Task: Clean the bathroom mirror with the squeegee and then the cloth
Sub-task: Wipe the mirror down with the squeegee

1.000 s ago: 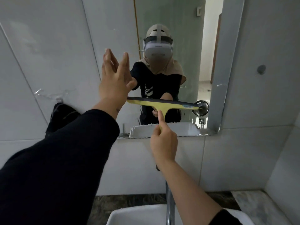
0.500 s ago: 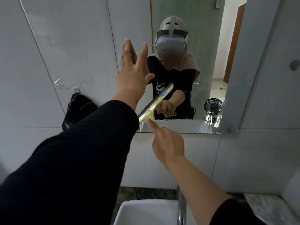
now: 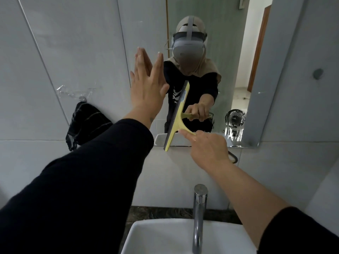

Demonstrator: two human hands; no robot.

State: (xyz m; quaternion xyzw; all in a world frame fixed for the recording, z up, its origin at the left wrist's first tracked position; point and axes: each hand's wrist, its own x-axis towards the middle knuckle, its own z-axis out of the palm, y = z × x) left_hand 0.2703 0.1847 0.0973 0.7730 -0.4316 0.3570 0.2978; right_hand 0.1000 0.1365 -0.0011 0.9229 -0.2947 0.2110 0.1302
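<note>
The wall mirror (image 3: 229,57) fills the upper middle and reflects a person wearing a headset. My right hand (image 3: 207,149) grips the handle of a yellow squeegee (image 3: 177,118) with its index finger stretched along the handle. The dark rubber blade lies against the glass, tilted steeply, its lower end at the mirror's bottom edge. My left hand (image 3: 146,88) presses flat on the mirror's left edge, fingers together and pointing up. A dark striped cloth (image 3: 86,123) hangs from a hook on the tiled wall to the left.
A chrome tap (image 3: 199,217) rises from a white basin (image 3: 165,239) directly below my arms. Grey wall tiles (image 3: 55,52) surround the mirror. A small fan shows as a reflection low in the mirror's right corner.
The squeegee blade has swung from level to steeply tilted and dropped to the mirror's lower edge. My left hand stays flat on the glass. The camera has shifted, showing more basin.
</note>
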